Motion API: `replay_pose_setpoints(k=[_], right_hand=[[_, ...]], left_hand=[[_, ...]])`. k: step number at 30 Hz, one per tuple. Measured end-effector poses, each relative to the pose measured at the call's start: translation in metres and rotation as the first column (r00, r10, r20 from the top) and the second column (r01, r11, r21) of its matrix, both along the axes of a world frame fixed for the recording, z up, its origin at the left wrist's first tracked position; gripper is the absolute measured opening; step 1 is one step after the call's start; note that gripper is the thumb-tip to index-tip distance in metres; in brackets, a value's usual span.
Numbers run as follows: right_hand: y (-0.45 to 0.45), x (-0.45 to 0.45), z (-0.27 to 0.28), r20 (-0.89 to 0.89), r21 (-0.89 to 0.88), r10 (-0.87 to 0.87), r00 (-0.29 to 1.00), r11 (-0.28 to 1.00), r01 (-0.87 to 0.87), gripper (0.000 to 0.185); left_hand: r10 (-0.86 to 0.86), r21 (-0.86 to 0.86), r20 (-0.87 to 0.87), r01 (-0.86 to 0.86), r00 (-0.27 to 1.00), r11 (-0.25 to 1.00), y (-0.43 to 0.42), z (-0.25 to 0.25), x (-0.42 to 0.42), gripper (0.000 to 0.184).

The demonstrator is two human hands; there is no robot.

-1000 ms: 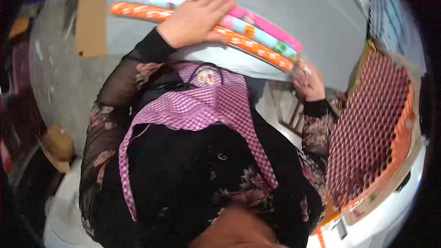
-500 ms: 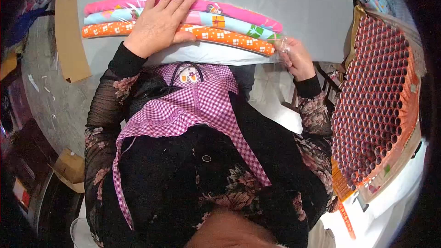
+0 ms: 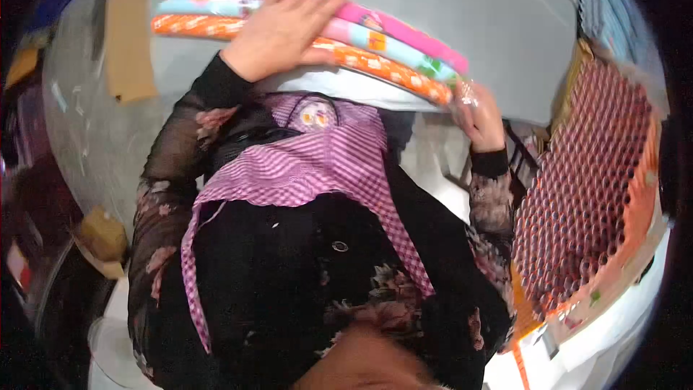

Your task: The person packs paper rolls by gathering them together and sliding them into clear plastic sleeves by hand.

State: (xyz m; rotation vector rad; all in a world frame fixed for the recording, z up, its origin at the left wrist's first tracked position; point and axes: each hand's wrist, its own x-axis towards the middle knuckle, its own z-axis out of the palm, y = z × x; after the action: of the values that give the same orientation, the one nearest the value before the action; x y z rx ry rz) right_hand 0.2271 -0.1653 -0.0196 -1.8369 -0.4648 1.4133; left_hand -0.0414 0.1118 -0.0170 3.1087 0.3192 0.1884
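Three gift-wrap paper rolls lie side by side in clear plastic: a pink roll (image 3: pixel 419 33), a light blue and pink roll (image 3: pixel 401 50) with gift pictures, and an orange roll (image 3: pixel 386 68) with white gift shapes. My left hand (image 3: pixel 289 35) rests flat across them, left of their middle, fingers spread and thumb out to the right. At their right end my right hand (image 3: pixel 482 119) has its fingers closed on the loose end of the clear plastic wrapper (image 3: pixel 465 92). Its fingertips are partly hidden and blurred.
The rolls lie on a grey table (image 3: pixel 498 22), with white sheeting (image 3: pixel 317 84) along its near edge. Brown cardboard (image 3: pixel 128 43) lies at the left. To the right stands a large stack of roll ends (image 3: pixel 585 195), with blue patterned rolls (image 3: pixel 613 7) behind it.
The whole view has turned slightly, so the rolls and both hands appear further right and the rolls slope more. My left hand stays flat on them; the right keeps the wrapper end.
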Motion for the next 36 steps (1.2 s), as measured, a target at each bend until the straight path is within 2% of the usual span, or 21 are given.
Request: replay_pose_setpoints(k=[1,2,3,4,5,6,8,9,12,14,15,19,22,23,26,27,28,30,32,34,36], right_hand=[[-0.002,0.002,0.001,0.162,-0.043,0.156,0.974,0.988,-0.151,0.027],[0.01,-0.008,0.014,-0.111,-0.095,-0.081,0.991,0.993,0.071,0.025],[0.004,-0.008,0.003,-0.117,-0.019,-0.109,0.987,0.994,0.107,0.023],[0.008,-0.01,0.004,-0.106,-0.073,-0.109,0.988,0.992,0.102,0.024],[0.003,-0.005,0.0,-0.098,0.027,-0.006,0.995,1.0,0.009,0.024],[0.007,-0.011,-0.001,-0.023,-0.106,-0.145,0.989,0.984,0.142,0.022],[0.008,-0.009,-0.004,-0.017,-0.091,-0.176,0.984,0.981,0.174,0.017],[0.006,-0.006,-0.009,-0.021,-0.079,-0.154,0.988,0.985,0.152,0.017],[0.001,-0.002,-0.017,-0.115,0.035,-0.134,0.984,0.99,0.139,0.025],[-0.003,-0.005,-0.019,-0.153,0.036,-0.304,0.94,0.949,0.313,0.023],[-0.007,-0.002,-0.024,-0.255,0.073,-0.291,0.922,0.945,0.319,0.019],[-0.007,-0.01,-0.016,-0.237,0.117,-0.29,0.927,0.939,0.324,0.023],[-0.004,-0.005,-0.015,-0.39,-0.015,-0.376,0.841,0.915,0.403,0.023],[-0.007,-0.004,-0.017,-0.387,-0.021,-0.382,0.839,0.914,0.406,0.023],[-0.02,-0.004,-0.029,0.032,0.215,-0.204,0.978,0.957,0.192,0.019],[0.006,-0.022,0.014,-0.07,0.058,-0.263,0.962,0.962,0.267,0.017],[0.01,-0.021,0.01,-0.06,0.052,-0.279,0.958,0.958,0.282,0.017],[0.002,-0.017,0.006,0.18,0.145,-0.108,0.978,0.986,0.082,0.022],[-0.001,-0.008,-0.003,-0.074,0.019,-0.23,0.97,0.972,0.232,0.023],[0.009,-0.021,0.015,-0.032,0.027,-0.276,0.961,0.961,0.276,0.022],[0.008,-0.022,0.014,-0.155,0.109,-0.289,0.945,0.945,0.308,0.02]], left_hand=[[-0.023,-0.036,-0.005,0.023,1.0,0.999,0.002,-0.002,0.0,0.09],[-0.039,-0.069,-0.011,0.038,0.999,0.997,0.004,-0.003,-0.001,0.089],[0.011,-0.04,-0.028,-0.012,1.0,0.999,0.006,-0.004,-0.001,0.089],[-0.021,-0.068,0.003,0.021,1.0,0.997,0.006,-0.005,0.0,0.088],[-0.054,-0.096,0.039,0.058,0.998,0.994,0.007,-0.006,0.0,0.088],[-0.017,-0.077,0.028,0.019,0.999,0.997,0.007,-0.003,0.0,0.088],[-0.063,-0.064,0.009,0.064,0.998,0.996,0.005,0.002,0.001,0.088],[-0.068,-0.067,0.059,0.072,0.996,0.995,0.006,-0.001,0.001,0.088],[-0.067,-0.068,0.056,0.071,0.996,0.995,0.005,-0.001,-0.002,0.087],[-0.057,-0.069,0.113,0.065,0.992,0.995,0.006,-0.005,-0.004,0.087],[-0.067,-0.064,0.113,0.074,0.991,0.995,0.006,-0.004,-0.004,0.086],[-0.076,-0.078,0.115,0.085,0.99,0.993,0.006,-0.002,-0.006,0.086],[-0.084,-0.089,0.142,0.097,0.986,0.991,0.007,-0.003,-0.007,0.086],[-0.084,-0.095,0.129,0.096,0.988,0.991,0.007,-0.001,-0.007,0.086],[-0.086,-0.096,0.11,0.097,0.99,0.991,0.007,0.006,-0.006,0.086],[-0.083,-0.09,0.103,0.093,0.991,0.992,0.006,0.007,-0.007,0.085],[-0.098,-0.098,0.111,0.109,0.989,0.989,0.007,0.007,-0.006,0.085],[-0.077,-0.087,0.064,0.082,0.995,0.993,0.009,-0.001,-0.004,0.083],[-0.047,-0.099,0.072,0.055,0.996,0.994,0.006,-0.002,-0.005,0.084],[-0.108,-0.144,0.097,0.121,0.989,0.982,0.003,-0.01,-0.005,0.085],[-0.02,-0.03,0.003,0.02,1.0,0.999,0.006,0.001,-0.002,0.088]])
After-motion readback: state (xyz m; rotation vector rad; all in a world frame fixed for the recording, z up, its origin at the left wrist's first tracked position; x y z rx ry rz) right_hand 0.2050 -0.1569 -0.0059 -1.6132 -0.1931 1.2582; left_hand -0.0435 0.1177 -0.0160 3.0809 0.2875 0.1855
